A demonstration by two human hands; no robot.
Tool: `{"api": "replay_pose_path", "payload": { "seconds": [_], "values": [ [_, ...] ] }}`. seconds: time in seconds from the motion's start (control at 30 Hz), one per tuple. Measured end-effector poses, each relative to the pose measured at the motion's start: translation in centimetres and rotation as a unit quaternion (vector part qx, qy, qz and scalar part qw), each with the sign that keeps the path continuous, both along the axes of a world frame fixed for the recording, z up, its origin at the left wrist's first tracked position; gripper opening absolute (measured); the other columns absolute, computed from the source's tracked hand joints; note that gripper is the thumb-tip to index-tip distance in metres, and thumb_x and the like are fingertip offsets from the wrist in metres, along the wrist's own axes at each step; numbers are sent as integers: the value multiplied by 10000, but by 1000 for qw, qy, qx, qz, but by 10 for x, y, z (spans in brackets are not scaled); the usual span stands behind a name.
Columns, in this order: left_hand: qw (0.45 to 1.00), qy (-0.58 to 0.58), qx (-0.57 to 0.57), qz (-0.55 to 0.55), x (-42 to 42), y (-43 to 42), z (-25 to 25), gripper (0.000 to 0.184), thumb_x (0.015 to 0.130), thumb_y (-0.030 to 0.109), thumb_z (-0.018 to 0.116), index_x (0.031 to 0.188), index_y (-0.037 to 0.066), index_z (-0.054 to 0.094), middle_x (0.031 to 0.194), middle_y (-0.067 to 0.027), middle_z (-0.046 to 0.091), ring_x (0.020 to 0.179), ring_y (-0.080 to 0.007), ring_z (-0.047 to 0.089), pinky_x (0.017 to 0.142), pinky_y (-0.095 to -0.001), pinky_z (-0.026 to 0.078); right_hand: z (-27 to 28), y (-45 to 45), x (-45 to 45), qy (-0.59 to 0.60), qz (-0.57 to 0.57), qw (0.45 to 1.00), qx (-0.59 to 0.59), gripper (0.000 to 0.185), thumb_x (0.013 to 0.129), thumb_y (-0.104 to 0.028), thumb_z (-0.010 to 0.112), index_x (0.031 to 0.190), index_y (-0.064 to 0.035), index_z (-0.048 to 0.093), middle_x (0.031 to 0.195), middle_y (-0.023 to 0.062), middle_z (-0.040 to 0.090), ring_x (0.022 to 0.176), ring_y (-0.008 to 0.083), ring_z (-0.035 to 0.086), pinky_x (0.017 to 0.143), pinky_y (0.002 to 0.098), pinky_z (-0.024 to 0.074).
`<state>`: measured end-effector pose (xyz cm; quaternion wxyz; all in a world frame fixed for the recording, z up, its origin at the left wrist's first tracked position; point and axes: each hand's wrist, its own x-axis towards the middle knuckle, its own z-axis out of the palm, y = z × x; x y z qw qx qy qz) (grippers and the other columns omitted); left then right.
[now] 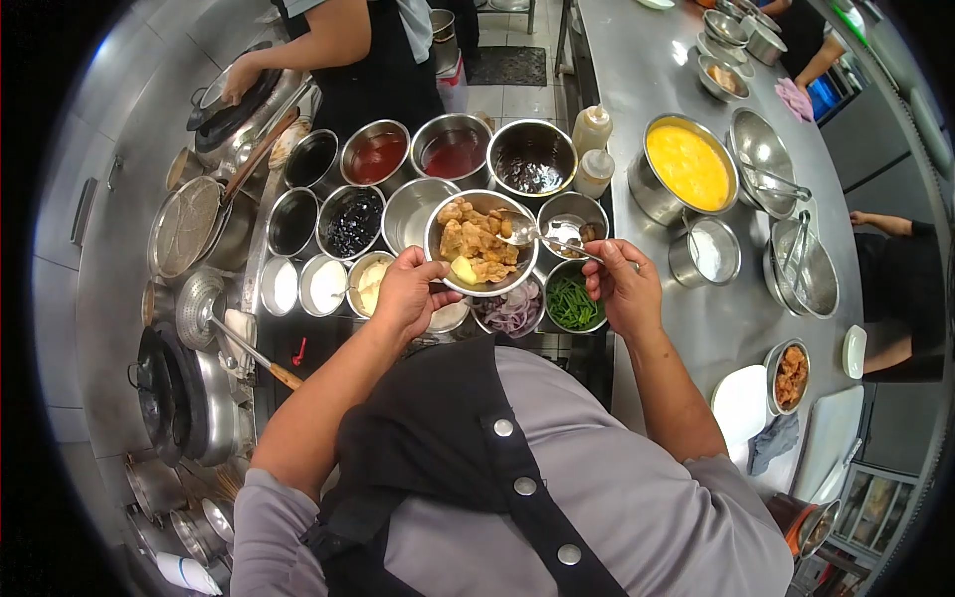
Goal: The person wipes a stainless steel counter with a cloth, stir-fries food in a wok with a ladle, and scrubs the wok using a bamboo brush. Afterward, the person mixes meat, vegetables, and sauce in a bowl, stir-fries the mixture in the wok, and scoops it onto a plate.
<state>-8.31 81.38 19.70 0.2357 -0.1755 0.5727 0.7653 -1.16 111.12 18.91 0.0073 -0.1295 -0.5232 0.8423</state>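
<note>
My left hand (410,289) grips the rim of a steel bowl (432,249) from its left side. Chunks of browned meat (473,234) fill the bowl, with a pale yellow lump (464,270) near its front edge. In my right hand (627,284) is the handle of a metal spoon (519,229), whose head rests over the meat. The bowl is held above several steel containers. Just below my right hand's fingers sits a pot of chopped green vegetable (572,301); sliced purple onion (512,310) lies in the one beside it.
Pots of red liquid (381,156) and dark sauce (532,174) stand beyond the bowl. Right, on the steel counter (637,60), are a pot of yellow liquid (686,167) and colanders (761,149). A strainer (184,227) and woks (164,393) are left. Other people work nearby.
</note>
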Motion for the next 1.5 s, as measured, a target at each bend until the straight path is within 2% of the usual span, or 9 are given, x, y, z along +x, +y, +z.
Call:
{"api": "replay_pose_path", "payload": {
  "seconds": [0.4, 0.67, 0.87, 1.1, 1.2, 1.27, 1.4, 1.47, 1.5],
  "values": [
    [1000, 5, 3, 4, 5, -6, 1, 213, 896, -10, 623, 851, 108, 452, 932, -78, 583, 791, -196, 626, 629, -359, 605, 1, -2, -2, -3, -12, 1000, -8, 295, 1017, -248, 606, 1090, 29, 672, 821, 84, 658, 656, 124, 603, 573, 244, 485],
    [1000, 6, -1, 2, 6, -9, -3, 182, 912, 5, 621, 876, 114, 480, 937, -65, 604, 802, -199, 640, 649, -363, 601, 14, -11, 1, 25, 21, 993, 116, 263, 1017, -233, 603, 1060, 7, 700, 831, 63, 668, 673, 99, 610, 579, 232, 487],
    [1000, 13, 0, 6, 6, -10, -3, 179, 912, 4, 620, 875, 111, 482, 935, -67, 603, 799, -199, 640, 647, -363, 603, 17, -12, 0, 27, 11, 989, 142, 252, 1024, -221, 596, 1068, 4, 700, 829, 54, 663, 672, 94, 605, 577, 229, 485],
    [1000, 14, 1, 3, 5, -12, -8, 156, 921, 5, 613, 903, 105, 496, 954, -78, 624, 803, -210, 661, 647, -357, 608, 13, -11, 3, 30, 28, 992, 116, 259, 1031, -228, 589, 1072, 3, 699, 836, 51, 658, 680, 92, 605, 587, 230, 490],
    [1000, 12, -8, 4, 5, -11, -6, 152, 921, 3, 609, 913, 104, 497, 957, -79, 624, 805, -211, 661, 646, -356, 607, 14, -9, 4, 23, 25, 999, 39, 246, 1031, -209, 586, 1074, 4, 703, 841, 51, 657, 689, 97, 607, 594, 235, 492],
    [1000, 12, -7, 3, 5, -11, -5, 151, 921, 3, 608, 915, 104, 496, 958, -78, 624, 805, -211, 661, 647, -355, 607, 17, -11, 7, 104, 51, 971, 208, 216, 1021, -176, 597, 1055, 5, 710, 839, 56, 656, 694, 99, 605, 606, 237, 486],
    [1000, 17, -4, 0, 6, -11, -4, 150, 921, 4, 608, 913, 103, 496, 958, -78, 624, 806, -210, 660, 648, -355, 607, 24, -17, 14, 162, 35, 934, 318, 160, 985, -125, 635, 1034, 5, 714, 839, 86, 669, 695, 134, 620, 622, 260, 490],
    [1000, 17, 0, 2, 6, -12, -6, 151, 921, 3, 608, 910, 104, 497, 959, -77, 624, 808, -210, 660, 646, -355, 606, 29, -19, 16, 266, 59, 838, 473, 130, 948, -92, 668, 1025, 3, 713, 844, 121, 677, 694, 181, 635, 633, 282, 500],
    [1000, 17, 4, 2, 6, -12, -7, 152, 921, 3, 609, 908, 105, 497, 960, -76, 623, 809, -210, 659, 644, -354, 605, 30, -21, 18, 265, 59, 838, 473, 130, 948, -92, 668, 1025, 3, 713, 844, 121, 677, 694, 181, 635, 633, 282, 500]
  ]
}}
